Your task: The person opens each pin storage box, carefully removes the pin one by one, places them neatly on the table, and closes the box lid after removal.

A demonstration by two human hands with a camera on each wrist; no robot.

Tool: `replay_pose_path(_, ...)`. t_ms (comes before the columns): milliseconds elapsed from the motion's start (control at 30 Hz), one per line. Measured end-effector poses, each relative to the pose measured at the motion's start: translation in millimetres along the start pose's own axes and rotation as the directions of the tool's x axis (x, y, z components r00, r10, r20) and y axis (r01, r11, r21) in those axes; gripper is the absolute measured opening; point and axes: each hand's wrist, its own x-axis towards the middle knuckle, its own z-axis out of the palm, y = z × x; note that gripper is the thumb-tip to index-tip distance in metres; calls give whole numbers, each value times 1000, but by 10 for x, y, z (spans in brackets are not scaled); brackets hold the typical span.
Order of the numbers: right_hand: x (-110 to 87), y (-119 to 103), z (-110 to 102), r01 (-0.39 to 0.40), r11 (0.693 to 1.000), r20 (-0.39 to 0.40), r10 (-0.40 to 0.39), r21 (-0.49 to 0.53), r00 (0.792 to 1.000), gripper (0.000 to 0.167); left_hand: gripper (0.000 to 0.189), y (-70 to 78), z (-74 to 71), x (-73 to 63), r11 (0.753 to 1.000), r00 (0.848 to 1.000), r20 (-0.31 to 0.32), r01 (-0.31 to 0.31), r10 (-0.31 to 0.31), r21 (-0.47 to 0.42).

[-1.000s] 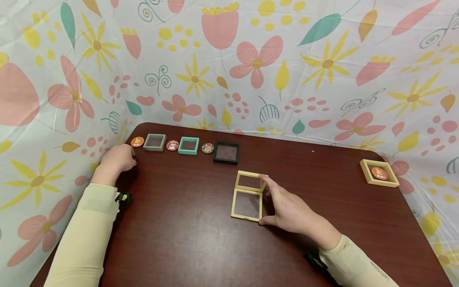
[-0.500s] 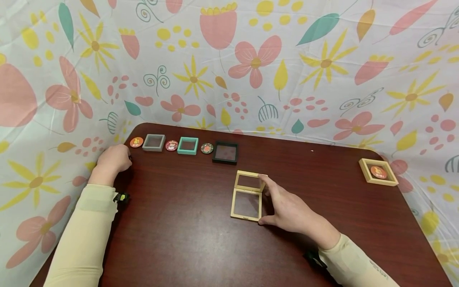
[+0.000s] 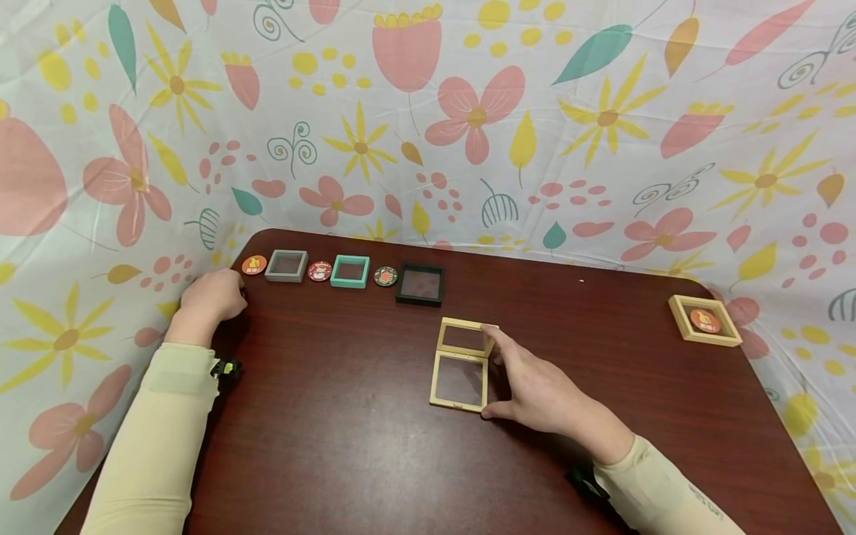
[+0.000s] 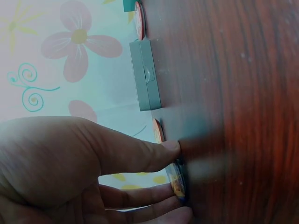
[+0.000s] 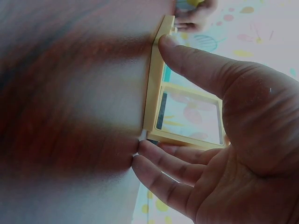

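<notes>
At the table's far left, my left hand (image 3: 212,296) is low over the surface, its fingers hidden in the head view. The left wrist view shows its thumb and fingers pinching a round badge (image 4: 177,183) by the edges, close to the tabletop. Near the middle, a yellow hinged display frame (image 3: 434,380) lies unfolded, its lid raised at the back and clear film in both halves. My right hand (image 3: 538,380) holds it from the right side, thumb at the front corner and index finger at the lid's upper edge.
Along the back left stand an orange badge (image 3: 254,264), a grey frame (image 3: 270,276), a red badge (image 3: 319,271), a turquoise frame (image 3: 349,283), a dark green badge (image 3: 386,276) and a black frame (image 3: 418,301). A closed yellow frame (image 3: 712,342) with an orange badge inside sits at the right edge.
The left hand has shifted very slightly left and then stayed at the same spot. My right hand and the unfolded yellow frame have not moved.
</notes>
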Motion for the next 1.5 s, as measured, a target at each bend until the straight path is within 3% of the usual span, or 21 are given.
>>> replay_pose_path(267,6,-5,-2,-20,1000,11,20,2,1000,136,21,7,-3,13,1000,1000,-5,1,-1,-12)
replay_pose_path(600,6,-12,-13,-30,1000,11,30,2,999,136,13,11,-27,-15,1000,1000,-18,16,-16,-19)
replay_pose_path(767,9,-10,-13,-32,999,12,32,2,999,136,35,106,-70,-51,1000,999,-46,17,-17,0)
replay_pose_path(900,13,-8,-9,-31,1000,15,31,4,999,136,49,271,-105,-79,1000,997,-82,-9,10,15)
replay_pose_path(1067,7,-4,-11,-26,1000,11,26,0,1000,136,49,554,-122,-125,992,983,-141,-123,118,-30)
replay_pose_path(1267,-6,-2,-18,-26,1000,13,26,0,1000,136,48,906,-50,-215,966,969,-108,-232,220,-111)
replay_pose_path(1367,-7,-8,-18,-26,1000,18,26,2,1000,136,51,1078,19,-270,938,955,-96,-293,280,-185)
replay_pose_path(1500,-1,-10,-16,-24,1000,19,24,-1,1000,136,57,1333,119,-371,866,919,-92,-391,382,-311)
